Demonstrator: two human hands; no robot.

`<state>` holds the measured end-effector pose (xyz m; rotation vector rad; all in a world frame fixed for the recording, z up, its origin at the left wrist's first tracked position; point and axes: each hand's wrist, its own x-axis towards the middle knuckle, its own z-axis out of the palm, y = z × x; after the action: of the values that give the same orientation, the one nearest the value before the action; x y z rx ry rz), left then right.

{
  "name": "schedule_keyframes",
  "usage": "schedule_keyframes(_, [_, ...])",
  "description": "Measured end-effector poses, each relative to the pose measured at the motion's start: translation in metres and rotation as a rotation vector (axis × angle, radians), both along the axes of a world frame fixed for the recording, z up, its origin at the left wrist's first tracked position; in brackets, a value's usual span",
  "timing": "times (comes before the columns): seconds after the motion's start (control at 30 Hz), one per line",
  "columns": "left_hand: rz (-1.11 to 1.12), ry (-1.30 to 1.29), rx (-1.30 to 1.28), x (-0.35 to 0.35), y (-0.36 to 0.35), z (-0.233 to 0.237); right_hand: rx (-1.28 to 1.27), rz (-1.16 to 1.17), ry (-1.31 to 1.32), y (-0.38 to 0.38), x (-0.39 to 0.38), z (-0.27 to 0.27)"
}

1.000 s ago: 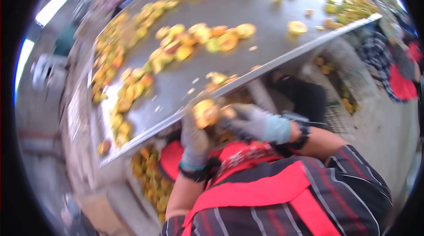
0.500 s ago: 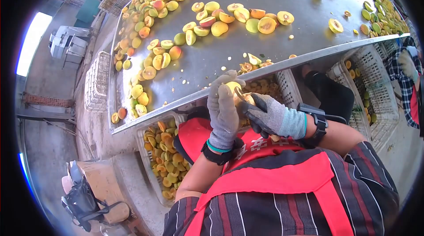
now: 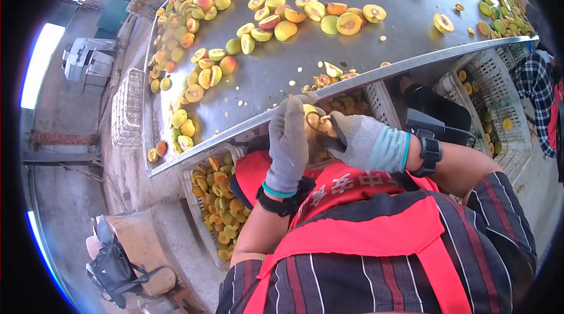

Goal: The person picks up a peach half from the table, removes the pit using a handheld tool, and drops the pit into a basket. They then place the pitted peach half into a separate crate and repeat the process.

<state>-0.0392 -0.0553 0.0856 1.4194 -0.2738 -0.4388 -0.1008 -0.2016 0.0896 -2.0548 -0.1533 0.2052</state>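
My left hand [image 3: 288, 140], in a grey glove, is closed around a yellow peach half [image 3: 309, 112] above the table's near edge. My right hand [image 3: 359, 136], gloved too, is closed on a small pitting tool [image 3: 320, 122] with a curved end pressed at the cut side of the fruit. Its handle is mostly hidden by the fingers. Peach scraps [image 3: 323, 81] lie on the metal just beyond my hands. Farther in sits a cluster of peach halves [image 3: 286, 31], some cut side up.
The metal table [image 3: 270, 76] has a raised rim, with more peach halves [image 3: 202, 76] along its left side. Below, a crate of peach halves [image 3: 220, 208] stands at left and white crates [image 3: 499, 102] at right. A co-worker's checked sleeve [image 3: 531, 88] shows at far right.
My right hand has turned over, its dark finger pads now out of sight, while the tool stays at the fruit. Both hands remain close together; the view has shifted slightly.
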Motion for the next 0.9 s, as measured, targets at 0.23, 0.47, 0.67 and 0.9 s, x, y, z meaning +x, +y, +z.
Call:
schedule_keyframes(0.23, [0.178, -0.519, -0.204, -0.002, -0.012, -0.031, 0.786, 0.041, 0.618, -0.004, 0.004, 0.012])
schedule_keyframes(0.47, [-0.028, -0.15, -0.118, -0.008, -0.008, -0.011, -0.128, 0.011, -0.067, -0.003, -0.006, -0.011])
schedule_keyframes(0.67, [-0.187, -0.262, 0.136, 0.007, 0.007, -0.004, 0.347, 0.121, 0.473, 0.002, -0.001, -0.002])
schedule_keyframes(0.9, [-0.325, -0.062, 0.053, 0.017, 0.002, -0.007, 0.259, 0.272, 0.345, -0.002, 0.008, -0.014])
